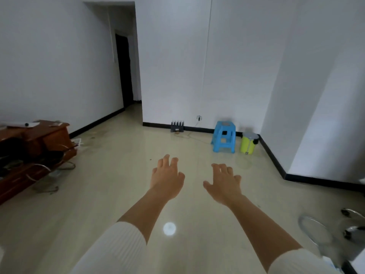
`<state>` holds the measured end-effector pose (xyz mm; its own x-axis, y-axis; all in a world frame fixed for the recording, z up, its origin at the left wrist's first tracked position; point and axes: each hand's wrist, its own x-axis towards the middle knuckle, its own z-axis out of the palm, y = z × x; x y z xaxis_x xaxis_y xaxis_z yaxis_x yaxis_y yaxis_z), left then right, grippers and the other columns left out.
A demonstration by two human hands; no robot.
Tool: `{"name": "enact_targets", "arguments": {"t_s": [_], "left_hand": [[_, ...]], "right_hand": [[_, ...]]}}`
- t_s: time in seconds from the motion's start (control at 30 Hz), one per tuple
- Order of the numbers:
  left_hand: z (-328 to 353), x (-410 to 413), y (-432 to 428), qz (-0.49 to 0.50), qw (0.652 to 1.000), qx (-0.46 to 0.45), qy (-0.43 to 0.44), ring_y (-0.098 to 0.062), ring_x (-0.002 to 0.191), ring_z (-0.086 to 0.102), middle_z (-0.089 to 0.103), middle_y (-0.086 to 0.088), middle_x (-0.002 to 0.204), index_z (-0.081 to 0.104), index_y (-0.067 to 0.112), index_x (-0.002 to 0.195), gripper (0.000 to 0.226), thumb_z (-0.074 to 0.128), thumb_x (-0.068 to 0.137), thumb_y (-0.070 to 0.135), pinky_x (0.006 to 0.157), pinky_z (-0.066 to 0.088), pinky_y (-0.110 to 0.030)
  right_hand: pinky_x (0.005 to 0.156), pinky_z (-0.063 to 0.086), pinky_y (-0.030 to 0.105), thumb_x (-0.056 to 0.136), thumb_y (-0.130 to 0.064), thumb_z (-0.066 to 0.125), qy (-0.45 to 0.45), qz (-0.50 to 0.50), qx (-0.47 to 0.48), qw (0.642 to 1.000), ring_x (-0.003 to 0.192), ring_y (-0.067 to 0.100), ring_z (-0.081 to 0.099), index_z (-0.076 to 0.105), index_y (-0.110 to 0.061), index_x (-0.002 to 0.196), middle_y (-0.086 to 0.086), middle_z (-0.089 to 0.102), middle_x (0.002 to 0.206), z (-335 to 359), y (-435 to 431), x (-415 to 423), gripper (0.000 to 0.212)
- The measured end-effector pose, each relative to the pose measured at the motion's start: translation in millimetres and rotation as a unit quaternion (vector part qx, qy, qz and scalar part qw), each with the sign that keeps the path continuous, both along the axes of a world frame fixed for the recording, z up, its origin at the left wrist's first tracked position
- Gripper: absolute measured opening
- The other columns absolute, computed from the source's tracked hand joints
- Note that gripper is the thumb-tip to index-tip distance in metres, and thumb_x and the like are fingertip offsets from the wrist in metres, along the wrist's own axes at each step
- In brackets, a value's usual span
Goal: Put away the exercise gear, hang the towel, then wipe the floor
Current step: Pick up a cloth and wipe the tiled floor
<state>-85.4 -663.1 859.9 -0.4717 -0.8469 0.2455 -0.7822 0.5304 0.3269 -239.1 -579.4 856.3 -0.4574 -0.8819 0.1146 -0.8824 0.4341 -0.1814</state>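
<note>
Both my arms reach forward over the glossy beige tile floor (122,190). My left hand (167,177) has its fingers spread and relaxed and holds nothing. My right hand (224,181) is beside it, palm down, fingers loosely spread, also holding nothing. White ribbed sleeves cover both forearms near the bottom edge. No exercise gear, towel or wiping cloth shows in this view.
A brown wooden cabinet (37,147) with dark items and cables stands at the left. A blue plastic stool (224,136) and a yellow-green bin (248,143) sit by the far wall, with a black rack (177,127). Chair wheels (353,224) show at right. A dark doorway (124,72) opens ahead.
</note>
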Motion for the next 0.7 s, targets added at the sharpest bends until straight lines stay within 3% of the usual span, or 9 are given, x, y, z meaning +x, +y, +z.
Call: {"name": "enact_targets", "arguments": {"t_s": [0.37,0.7], "left_hand": [[5,-182,-329,-0.03,0.999,0.014,-0.016,-0.023,0.141,0.016,0.013,-0.008,0.156,0.023,0.017,0.145,0.054,0.036,0.095,0.03,0.11,0.027,-0.041],[-25,-424,-583,-0.055,0.998,0.03,-0.007,-0.023,0.141,0.016,0.014,-0.009,0.156,0.023,0.017,0.146,0.055,0.038,0.095,0.031,0.11,0.028,-0.04]], "right_hand": [[0.11,0.022,0.046,0.094,-0.045,0.044,0.013,-0.052,0.036,0.998,0.139,0.025,0.022,0.018,-0.019,0.149,0.005,0.022,0.153,3,-301,-193,0.066],[0.107,0.024,0.047,0.093,-0.046,0.046,0.027,-0.066,0.033,0.997,0.134,0.025,0.026,0.026,-0.019,0.144,0.005,0.029,0.147,-15,-550,-432,0.061]]}}
